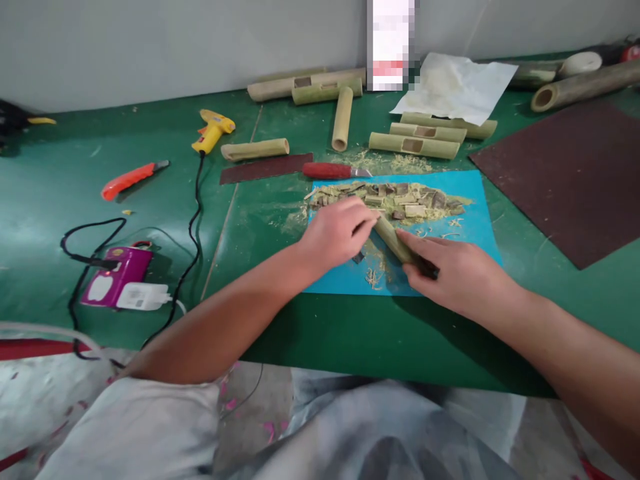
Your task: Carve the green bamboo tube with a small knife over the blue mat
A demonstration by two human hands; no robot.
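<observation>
A short bamboo tube (393, 238) slants over a blue sheet (463, 250). My left hand (340, 232) is closed at its upper left end, the fingertips pressed together there. Around the tube's lower right part my right hand (450, 270) is wrapped, with a dark end showing under the fingers. Behind both hands, bamboo chips and shavings (415, 203) lie heaped across the sheet. A knife with a red handle (327, 171) rests at the sheet's top left edge. Whether my left fingers hold anything besides the tube is hidden.
Cut bamboo tubes (414, 145) lie behind the sheet, some under white paper (450, 87). Dark sandpaper (565, 180) is at right. At left are an orange cutter (129, 181), a yellow glue gun (213, 131), and a purple power adapter (117, 277) with cords.
</observation>
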